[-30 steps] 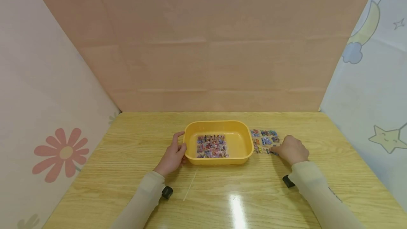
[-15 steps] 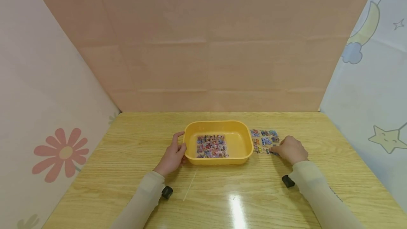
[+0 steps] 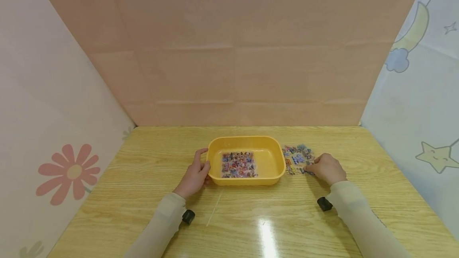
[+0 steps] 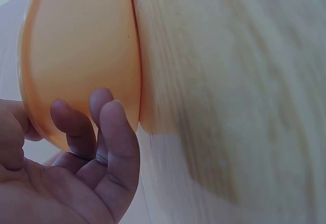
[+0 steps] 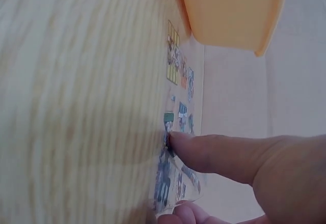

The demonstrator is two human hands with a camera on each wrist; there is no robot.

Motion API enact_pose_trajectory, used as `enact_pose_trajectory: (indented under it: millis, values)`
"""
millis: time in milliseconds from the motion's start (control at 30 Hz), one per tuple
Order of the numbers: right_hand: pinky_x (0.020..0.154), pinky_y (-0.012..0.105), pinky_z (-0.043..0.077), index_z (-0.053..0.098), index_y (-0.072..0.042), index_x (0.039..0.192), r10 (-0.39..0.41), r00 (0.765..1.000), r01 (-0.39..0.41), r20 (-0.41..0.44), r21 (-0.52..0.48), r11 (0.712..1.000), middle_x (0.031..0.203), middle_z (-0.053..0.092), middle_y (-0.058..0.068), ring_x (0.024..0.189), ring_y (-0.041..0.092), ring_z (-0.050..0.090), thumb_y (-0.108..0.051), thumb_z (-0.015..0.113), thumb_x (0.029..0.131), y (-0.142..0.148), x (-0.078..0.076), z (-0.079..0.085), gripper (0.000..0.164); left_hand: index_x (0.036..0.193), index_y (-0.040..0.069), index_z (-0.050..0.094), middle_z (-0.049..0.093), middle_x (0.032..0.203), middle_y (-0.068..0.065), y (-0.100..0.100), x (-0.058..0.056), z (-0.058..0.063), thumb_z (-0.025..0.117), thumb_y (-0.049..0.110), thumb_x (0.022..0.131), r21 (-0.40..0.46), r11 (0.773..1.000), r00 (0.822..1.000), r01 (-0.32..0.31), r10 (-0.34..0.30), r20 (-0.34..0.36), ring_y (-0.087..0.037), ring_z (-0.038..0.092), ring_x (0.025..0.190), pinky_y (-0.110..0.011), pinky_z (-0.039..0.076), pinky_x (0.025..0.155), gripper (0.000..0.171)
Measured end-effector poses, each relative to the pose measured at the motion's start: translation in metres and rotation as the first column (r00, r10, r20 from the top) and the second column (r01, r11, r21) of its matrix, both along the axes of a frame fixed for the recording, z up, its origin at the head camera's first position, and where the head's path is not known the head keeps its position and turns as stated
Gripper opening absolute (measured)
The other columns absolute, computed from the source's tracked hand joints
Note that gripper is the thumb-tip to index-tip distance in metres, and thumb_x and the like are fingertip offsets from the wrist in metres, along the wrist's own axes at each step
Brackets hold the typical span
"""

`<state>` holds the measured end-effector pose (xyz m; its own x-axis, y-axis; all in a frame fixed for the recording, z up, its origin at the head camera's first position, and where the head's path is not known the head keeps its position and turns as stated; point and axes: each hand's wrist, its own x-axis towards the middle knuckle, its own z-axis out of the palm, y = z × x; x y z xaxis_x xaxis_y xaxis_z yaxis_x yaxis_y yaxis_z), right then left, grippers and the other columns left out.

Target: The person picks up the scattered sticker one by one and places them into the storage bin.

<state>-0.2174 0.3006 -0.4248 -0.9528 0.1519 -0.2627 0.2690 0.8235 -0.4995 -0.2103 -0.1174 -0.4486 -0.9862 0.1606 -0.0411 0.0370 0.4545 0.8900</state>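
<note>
A yellow plastic basin (image 3: 271, 164) stands on the wooden table, with a clear sheet of colourful cartoon stickers (image 3: 238, 165) lying flat inside it. My left hand (image 3: 193, 177) grips the basin's left end, thumb at the rim and fingers bent against the outer wall (image 4: 86, 56), as the left wrist view shows. Just right of the basin is another clear sticker sheet (image 3: 298, 158). My right hand (image 3: 328, 169) pinches this sheet's near right corner. In the right wrist view the thumb (image 5: 204, 151) presses on its face while fingertips reach behind the bent edge.
The wood-grain table (image 3: 154, 146) meets a plain tan backdrop (image 3: 233, 75) at the back. Patterned white sheets (image 3: 53, 102) hang on both sides. A thin pale strip (image 3: 214, 210) lies in front of the basin.
The sticker sheet by my right hand has shifted slightly and now looks bent or lifted off the table. My right hand has moved slightly left. The left hand and basin have stayed still.
</note>
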Motion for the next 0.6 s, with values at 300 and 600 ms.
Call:
enact_pose_trajectory:
  millis: [300,600]
  values:
    - [0.050,0.028,0.028,0.039,-0.021,0.054,0.009,1.000,-0.009,0.017,-0.027,1.000,0.051,0.030,-0.007,0.048,0.011,0.029,-0.039,0.072,0.087,0.0006,-0.0010,-0.0051,0.050,0.154,0.020,0.024,0.058,0.073,-0.009,-0.0008,0.0002,0.0005,0.040,0.019,0.109,0.004,1.000,1.000,-0.001,0.001,-0.007,-0.022,0.055,0.059,-0.036,0.050,0.051,0.048]
    - [0.051,0.030,0.031,0.043,-0.019,0.058,0.015,1.000,-0.015,-0.008,-0.005,1.000,0.056,0.036,-0.004,0.052,0.014,0.035,-0.039,0.064,0.093,0.0046,0.0003,-0.0057,0.045,0.154,0.020,0.023,0.058,0.073,-0.009,-0.0003,-0.0001,0.0001,0.040,0.020,0.109,0.009,1.000,1.000,0.002,-0.002,-0.004,-0.022,0.055,0.059,-0.035,0.050,0.051,0.048]
